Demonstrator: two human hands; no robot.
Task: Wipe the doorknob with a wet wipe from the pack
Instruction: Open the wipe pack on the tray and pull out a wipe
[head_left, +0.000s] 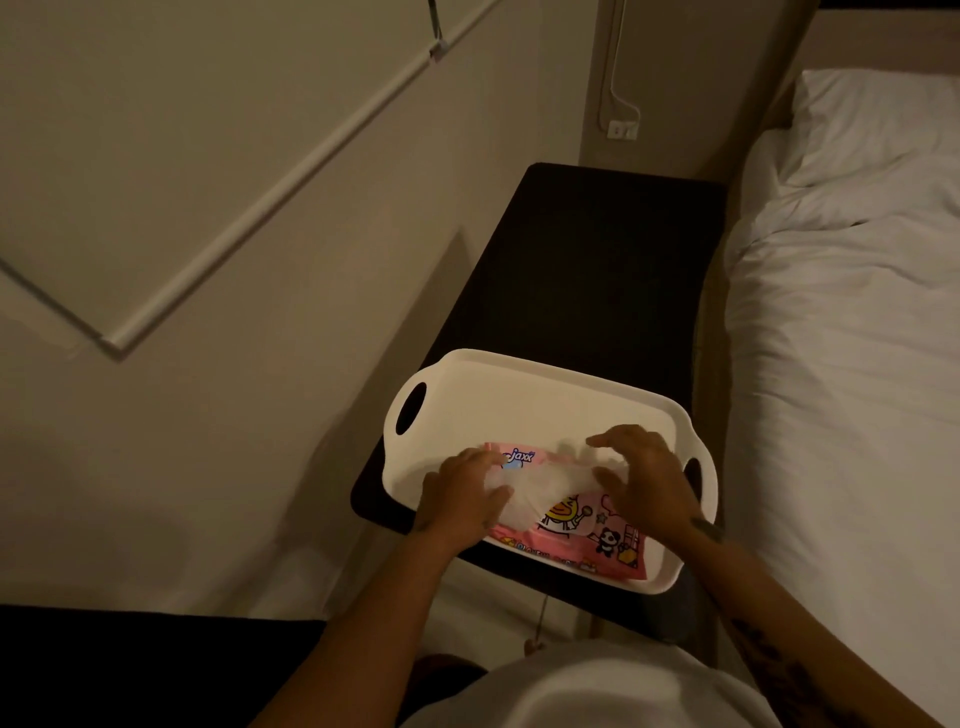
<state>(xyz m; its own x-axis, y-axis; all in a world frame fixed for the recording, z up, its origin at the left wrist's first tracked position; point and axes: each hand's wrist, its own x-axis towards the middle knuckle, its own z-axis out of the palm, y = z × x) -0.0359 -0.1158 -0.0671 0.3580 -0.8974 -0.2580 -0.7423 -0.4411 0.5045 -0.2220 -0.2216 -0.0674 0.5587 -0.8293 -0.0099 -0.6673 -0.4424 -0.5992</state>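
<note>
Pink pack (576, 530) lies lengthwise between both hands; left hand (462, 501) pinches a white wipe (524, 491), right hand (644, 480) hovers spread, empty.

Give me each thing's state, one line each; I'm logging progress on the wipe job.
Wipes pack: lying flat in the tray, a white wipe partly drawn out.
Wipe: loose and crumpled over the pack, under both hands.
Tray: resting on the dark table.
Left hand: on the wipe.
Right hand: fingers spread over the pack.
</note>
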